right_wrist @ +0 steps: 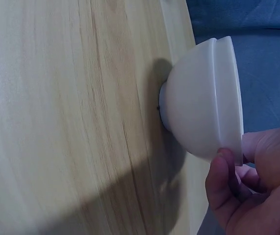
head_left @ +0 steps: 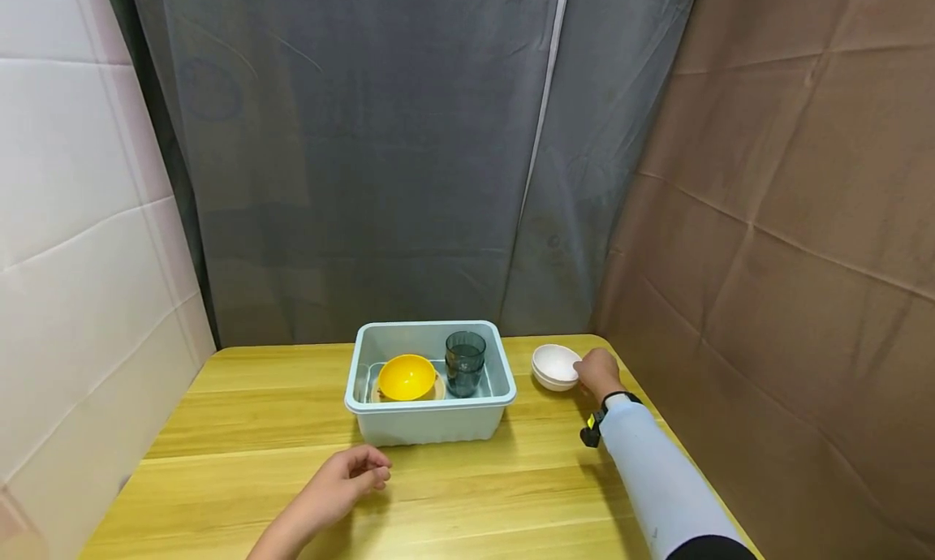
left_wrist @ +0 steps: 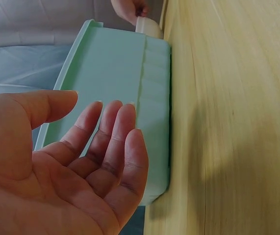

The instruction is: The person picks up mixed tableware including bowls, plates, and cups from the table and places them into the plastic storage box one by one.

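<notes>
At the right of the table, two nested white bowls (head_left: 555,367) stand close to the table's edge. My right hand (head_left: 599,373) pinches their rim from the right side. Seen from the right wrist, the thumb goes over the rim of the bowls (right_wrist: 201,98) while the fingers of the right hand (right_wrist: 257,181) press the outside just below it. The foot of the lower bowl is right at the tabletop. My left hand (head_left: 343,483) hovers in front of the pale blue-green basin (head_left: 431,424), palm turned inward. In the left wrist view, the left hand (left_wrist: 81,166) has loosely bent fingers and holds nothing.
Inside the basin, a yellow bowl (head_left: 407,377) sits over a beige round piece (head_left: 439,388) at the left, and stacked dark glass cups (head_left: 464,364) stand at the right. Grey curtain (head_left: 365,162) hangs behind the wooden table (head_left: 219,430); brown cloth (head_left: 789,219) lines the right.
</notes>
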`<state>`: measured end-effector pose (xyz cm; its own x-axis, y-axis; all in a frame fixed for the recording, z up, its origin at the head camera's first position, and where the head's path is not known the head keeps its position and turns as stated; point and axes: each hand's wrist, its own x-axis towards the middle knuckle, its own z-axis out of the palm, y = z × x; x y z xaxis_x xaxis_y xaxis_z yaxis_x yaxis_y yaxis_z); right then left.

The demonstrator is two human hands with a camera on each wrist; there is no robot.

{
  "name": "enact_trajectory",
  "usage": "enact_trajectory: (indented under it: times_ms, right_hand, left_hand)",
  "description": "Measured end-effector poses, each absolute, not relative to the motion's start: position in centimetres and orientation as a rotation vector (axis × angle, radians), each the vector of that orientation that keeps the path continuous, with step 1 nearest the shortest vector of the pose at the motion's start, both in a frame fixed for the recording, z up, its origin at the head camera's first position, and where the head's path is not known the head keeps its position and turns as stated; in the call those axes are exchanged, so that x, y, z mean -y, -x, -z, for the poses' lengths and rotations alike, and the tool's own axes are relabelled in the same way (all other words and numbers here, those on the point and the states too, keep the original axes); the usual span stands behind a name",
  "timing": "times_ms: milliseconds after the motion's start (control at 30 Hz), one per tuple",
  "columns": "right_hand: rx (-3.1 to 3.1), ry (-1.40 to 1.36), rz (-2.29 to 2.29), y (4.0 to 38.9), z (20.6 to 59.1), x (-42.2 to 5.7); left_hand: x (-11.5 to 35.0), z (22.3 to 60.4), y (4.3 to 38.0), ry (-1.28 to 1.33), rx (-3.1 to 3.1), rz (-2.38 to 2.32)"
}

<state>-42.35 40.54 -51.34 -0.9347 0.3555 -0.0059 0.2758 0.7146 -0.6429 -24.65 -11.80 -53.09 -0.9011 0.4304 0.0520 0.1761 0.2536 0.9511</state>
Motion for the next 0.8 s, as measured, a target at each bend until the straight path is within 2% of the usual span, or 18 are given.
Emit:
enact_trajectory:
  times_ms: [533,800]
  right_hand:
    - [2.658,0.502,-1.273,41.9,50.5,-40.6]
    - [2.465,0.459,-1.563,40.5,50.0,-40.7]
  left_hand:
    - [12.1,53.0,24.5,-0.569,-2.31,-1.712]
    - [12.5,52.9,24.4,-0.566,-2.32,-1.708]
